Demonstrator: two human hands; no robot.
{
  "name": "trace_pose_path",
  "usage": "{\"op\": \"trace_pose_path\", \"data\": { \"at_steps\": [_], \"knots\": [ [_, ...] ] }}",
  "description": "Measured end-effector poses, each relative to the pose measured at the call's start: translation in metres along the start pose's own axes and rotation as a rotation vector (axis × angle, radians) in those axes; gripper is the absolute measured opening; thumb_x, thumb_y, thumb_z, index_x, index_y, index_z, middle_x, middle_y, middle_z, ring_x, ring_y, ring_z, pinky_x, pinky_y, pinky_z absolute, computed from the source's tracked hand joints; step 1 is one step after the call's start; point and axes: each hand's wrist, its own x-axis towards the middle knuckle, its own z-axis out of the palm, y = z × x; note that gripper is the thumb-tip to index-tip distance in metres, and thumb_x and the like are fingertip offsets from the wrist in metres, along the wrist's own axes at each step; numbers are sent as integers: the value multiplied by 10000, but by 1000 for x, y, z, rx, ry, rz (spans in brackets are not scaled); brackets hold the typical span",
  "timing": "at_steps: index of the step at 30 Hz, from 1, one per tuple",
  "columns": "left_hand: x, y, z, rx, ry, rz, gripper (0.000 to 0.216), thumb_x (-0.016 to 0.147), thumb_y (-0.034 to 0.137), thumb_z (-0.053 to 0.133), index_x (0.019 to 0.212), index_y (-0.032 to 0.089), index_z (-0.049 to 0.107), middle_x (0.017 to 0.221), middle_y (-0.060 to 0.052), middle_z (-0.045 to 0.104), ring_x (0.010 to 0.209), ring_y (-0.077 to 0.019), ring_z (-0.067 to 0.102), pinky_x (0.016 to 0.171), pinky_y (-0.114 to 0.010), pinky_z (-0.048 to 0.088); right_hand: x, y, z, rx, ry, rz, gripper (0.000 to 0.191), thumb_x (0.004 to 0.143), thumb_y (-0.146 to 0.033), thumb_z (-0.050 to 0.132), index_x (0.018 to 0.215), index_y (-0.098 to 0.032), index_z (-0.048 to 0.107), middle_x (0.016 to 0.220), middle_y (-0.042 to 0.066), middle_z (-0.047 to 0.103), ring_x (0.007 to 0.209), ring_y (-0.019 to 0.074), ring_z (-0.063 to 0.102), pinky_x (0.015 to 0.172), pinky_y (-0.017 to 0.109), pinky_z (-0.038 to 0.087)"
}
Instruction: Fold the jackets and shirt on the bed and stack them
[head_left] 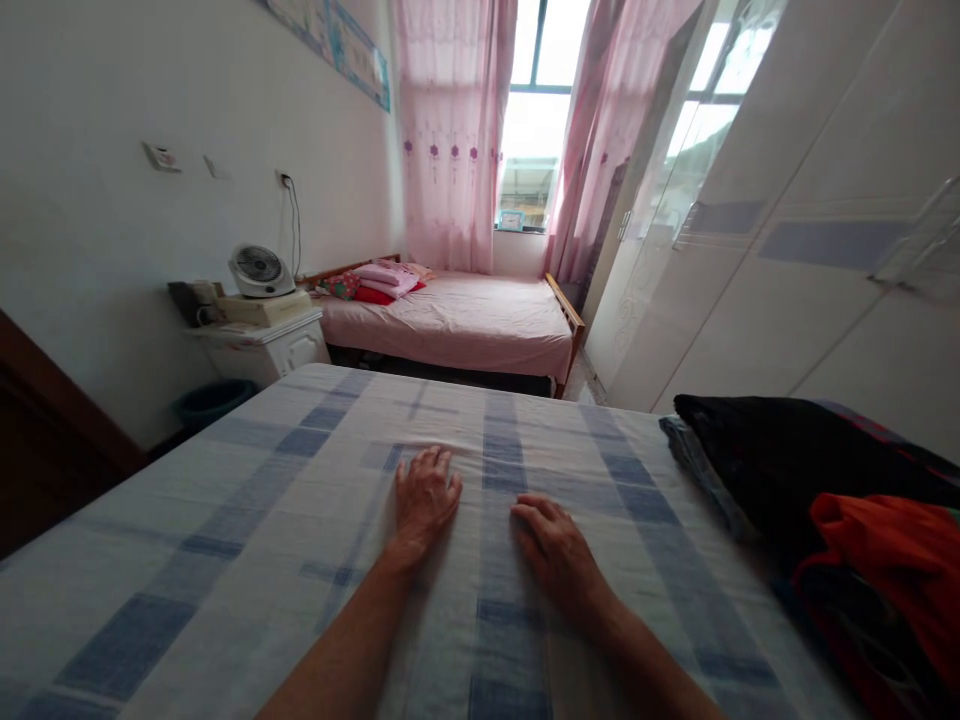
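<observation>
Item: checked bedsheet, blue on white, lying spread over the bed directly in front of me. I am pressing both hands flat on it near the middle: left hand and right hand, fingers extended and released, grasping nothing. Handling, as I judge it: thin, soft, light cloth, limp, likely creasing and sliding easily over the mattress; best taken by pinching a hem or corner, not the centre. Adjacent: dark folded clothes with an orange garment at the right, possibly more beneath, though the edge is blurring.
</observation>
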Motion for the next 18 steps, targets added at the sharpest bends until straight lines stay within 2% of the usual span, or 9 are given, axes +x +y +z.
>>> {"op": "trace_pose_path", "data": {
  "at_steps": [18],
  "knots": [
    [0, -1, -1, 12, -8, -7, 381, 867, 275, 462, 1222, 186, 568, 1340, -85, 522, 1238, -226, 447, 1073, -436, 259, -2, 3, 3, -23, 40, -37, 301, 818, -95, 488, 1085, -186, 595, 1185, 86, 578, 1114, 202, 509, 991, 370, 394]
  ]
}}
